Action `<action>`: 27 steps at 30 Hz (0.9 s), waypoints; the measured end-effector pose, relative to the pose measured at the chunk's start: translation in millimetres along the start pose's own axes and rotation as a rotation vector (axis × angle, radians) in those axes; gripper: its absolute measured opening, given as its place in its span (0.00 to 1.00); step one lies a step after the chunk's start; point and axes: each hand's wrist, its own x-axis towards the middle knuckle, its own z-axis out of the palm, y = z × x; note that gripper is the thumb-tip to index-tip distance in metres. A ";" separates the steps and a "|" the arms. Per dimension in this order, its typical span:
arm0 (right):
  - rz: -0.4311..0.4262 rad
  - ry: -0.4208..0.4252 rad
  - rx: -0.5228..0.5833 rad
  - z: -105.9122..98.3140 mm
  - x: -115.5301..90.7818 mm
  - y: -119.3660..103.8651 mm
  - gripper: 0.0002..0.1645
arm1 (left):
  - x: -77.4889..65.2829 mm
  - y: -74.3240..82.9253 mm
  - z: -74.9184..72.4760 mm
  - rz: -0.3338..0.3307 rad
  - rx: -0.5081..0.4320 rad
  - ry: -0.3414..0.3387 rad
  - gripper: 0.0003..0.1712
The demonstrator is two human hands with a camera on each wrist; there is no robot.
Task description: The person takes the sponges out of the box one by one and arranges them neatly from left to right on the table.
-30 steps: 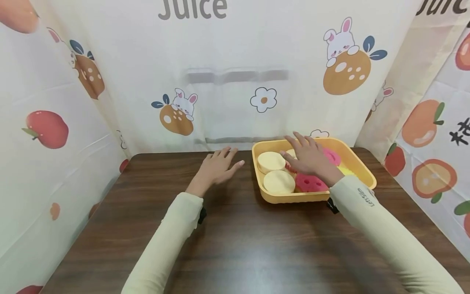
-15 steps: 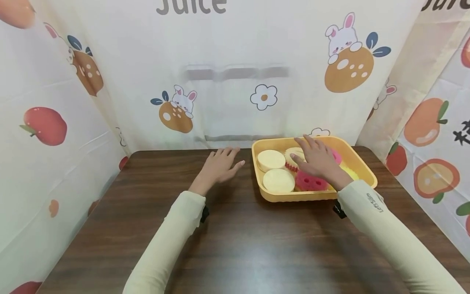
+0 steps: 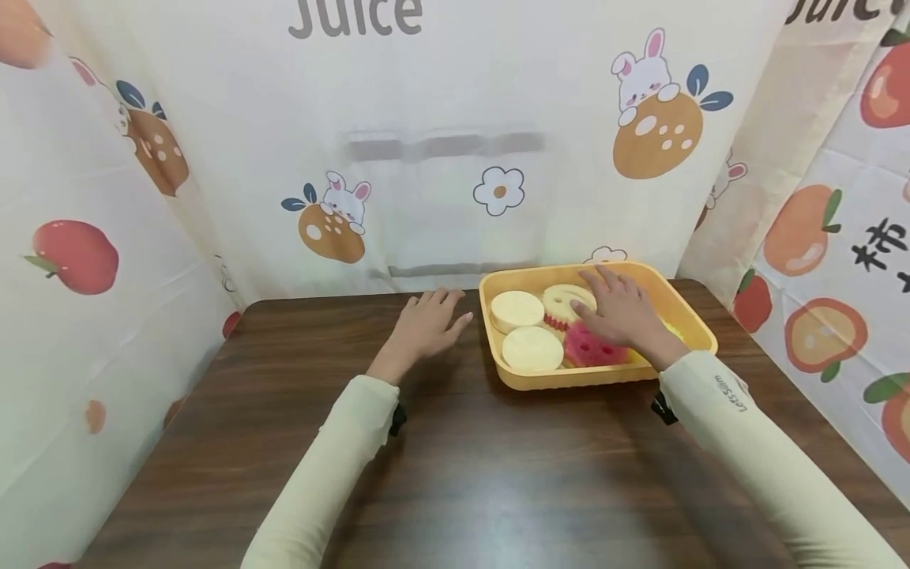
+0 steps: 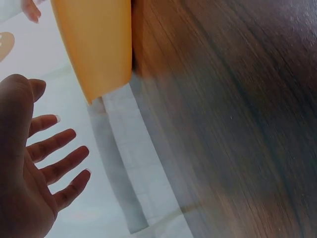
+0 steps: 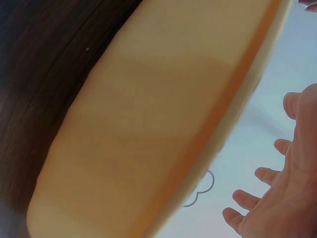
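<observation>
A yellow-orange tray [image 3: 562, 380] stands at the back right of the table. In it lie two round cream discs, a rear one [image 3: 517, 310] and a front one [image 3: 532, 348], a scalloped cream piece [image 3: 564, 300] with a red lower layer, and a pink piece [image 3: 584, 349] with holes. My right hand [image 3: 620, 312] hovers over the tray's right half, fingers spread, holding nothing and hiding part of the contents. Left of the tray, my left hand [image 3: 426, 325] hangs above the table with relaxed fingers and holds nothing. Both wrist views show the tray's outer wall [image 5: 138, 109] apart from the hands.
The dark wooden table [image 3: 498, 482] is bounded by a printed fabric backdrop [image 3: 426, 79] behind and on both sides. Something yellow [image 3: 672, 329] shows at the tray's right, mostly hidden by my right hand.
My right hand has shifted a little to the right over the tray, uncovering the scalloped cream piece. My left hand has hardly moved. The head view has shifted slightly.
</observation>
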 end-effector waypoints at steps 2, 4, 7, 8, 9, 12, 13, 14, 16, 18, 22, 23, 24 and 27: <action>0.009 0.004 -0.001 -2.0 -1.8 4.5 0.41 | 2.7 2.9 0.3 0.020 -0.023 0.010 0.32; 0.018 0.003 -0.007 -3.4 -4.7 9.9 0.41 | 6.1 6.4 0.7 0.039 -0.043 0.019 0.32; 0.021 0.010 -0.006 -4.5 -8.9 16.4 0.41 | 10.3 10.4 1.1 0.048 -0.048 0.030 0.31; 0.021 0.015 -0.003 -4.7 -10.0 17.8 0.40 | 11.3 11.3 1.2 0.047 -0.044 0.031 0.31; 0.022 0.019 -0.001 -4.6 -10.8 19.3 0.40 | 12.1 12.1 1.4 0.045 -0.037 0.031 0.30; 0.027 0.027 0.004 -3.1 -13.1 22.8 0.40 | 13.4 13.6 2.2 0.040 -0.034 0.022 0.30; 0.033 0.025 0.007 -2.5 -13.9 23.7 0.41 | 13.7 14.0 2.3 0.040 -0.037 0.019 0.30; 0.037 0.024 0.008 -2.0 -14.7 24.7 0.41 | 13.9 14.6 2.2 0.043 -0.042 0.018 0.30; 0.043 0.020 0.017 0.1 -16.0 27.1 0.42 | 14.8 15.6 2.7 0.052 -0.040 0.012 0.30; 0.049 0.010 0.029 2.2 -17.0 29.6 0.42 | 16.5 16.5 3.5 0.061 -0.038 0.009 0.30; 0.055 0.003 0.026 4.2 -19.1 36.8 0.41 | 21.0 19.0 4.8 0.080 -0.016 0.009 0.30; 0.056 0.004 0.021 4.2 -19.7 38.5 0.41 | 22.2 19.6 5.1 0.080 -0.015 0.012 0.30; 0.058 0.008 0.018 4.1 -20.0 40.1 0.41 | 23.6 20.3 5.6 0.082 -0.014 0.016 0.30; 0.063 0.016 0.006 4.4 -21.6 46.4 0.40 | 27.1 22.3 7.9 0.087 -0.013 0.014 0.31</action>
